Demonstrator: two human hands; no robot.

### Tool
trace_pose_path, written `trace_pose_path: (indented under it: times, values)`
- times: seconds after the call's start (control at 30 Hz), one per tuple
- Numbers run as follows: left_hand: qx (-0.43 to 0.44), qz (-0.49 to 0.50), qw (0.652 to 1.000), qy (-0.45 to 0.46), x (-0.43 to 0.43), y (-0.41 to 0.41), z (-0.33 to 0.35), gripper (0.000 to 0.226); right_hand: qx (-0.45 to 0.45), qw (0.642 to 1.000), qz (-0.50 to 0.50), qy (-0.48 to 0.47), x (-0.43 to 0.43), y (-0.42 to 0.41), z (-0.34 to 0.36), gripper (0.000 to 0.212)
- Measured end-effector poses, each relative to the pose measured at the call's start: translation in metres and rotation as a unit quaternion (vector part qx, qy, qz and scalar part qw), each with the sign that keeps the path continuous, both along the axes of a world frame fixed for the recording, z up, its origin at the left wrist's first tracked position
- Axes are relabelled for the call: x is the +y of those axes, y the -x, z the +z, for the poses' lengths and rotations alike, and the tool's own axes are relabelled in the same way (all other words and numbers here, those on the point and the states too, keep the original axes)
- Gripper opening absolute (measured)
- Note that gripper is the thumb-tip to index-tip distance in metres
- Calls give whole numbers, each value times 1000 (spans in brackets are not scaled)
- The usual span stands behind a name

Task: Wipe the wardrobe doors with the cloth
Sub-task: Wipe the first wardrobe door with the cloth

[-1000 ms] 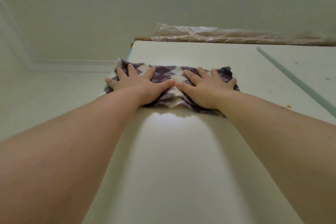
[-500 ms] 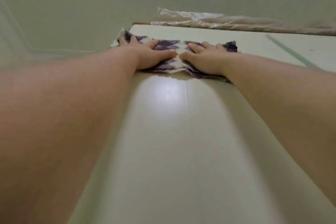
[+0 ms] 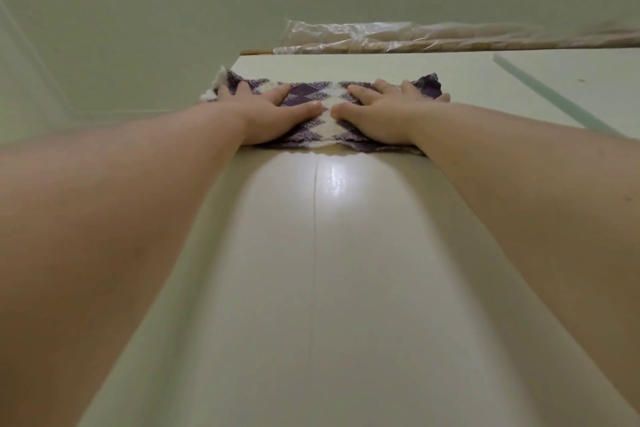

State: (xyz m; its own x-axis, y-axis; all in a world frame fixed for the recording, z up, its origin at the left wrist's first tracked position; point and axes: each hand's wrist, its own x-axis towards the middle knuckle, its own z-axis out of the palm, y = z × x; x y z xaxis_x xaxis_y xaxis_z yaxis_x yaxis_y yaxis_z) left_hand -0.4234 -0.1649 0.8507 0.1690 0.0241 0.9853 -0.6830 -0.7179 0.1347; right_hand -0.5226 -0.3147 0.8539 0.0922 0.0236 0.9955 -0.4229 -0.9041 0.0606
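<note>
A purple and white patterned cloth [image 3: 313, 99] lies spread flat against the pale wardrobe door [image 3: 346, 270], close below the door's top edge. My left hand [image 3: 268, 113] presses on the cloth's left half with fingers straight and spread. My right hand [image 3: 386, 114] presses on the right half the same way, thumbs nearly meeting in the middle. The cloth's far corners stick out past both hands. A thin vertical seam [image 3: 314, 236] runs down the door below the cloth.
Clear plastic wrapping [image 3: 398, 36] lies along the wardrobe's top edge. A pale green strip [image 3: 554, 97] marks the edge of the neighbouring door at the right. The ceiling and its moulding [image 3: 41, 55] fill the upper left.
Both hands slid the cloth up the door towards the top edge, then came down slightly. My arms are stretched further and the view tilted.
</note>
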Motion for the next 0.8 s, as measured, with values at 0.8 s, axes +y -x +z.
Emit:
trace_pose_path:
  times: [0.8]
  values:
    - [-11, 13, 1000, -14, -130, 86, -18, 83, -11, 1000, -9, -27, -129, 81, -17, 65]
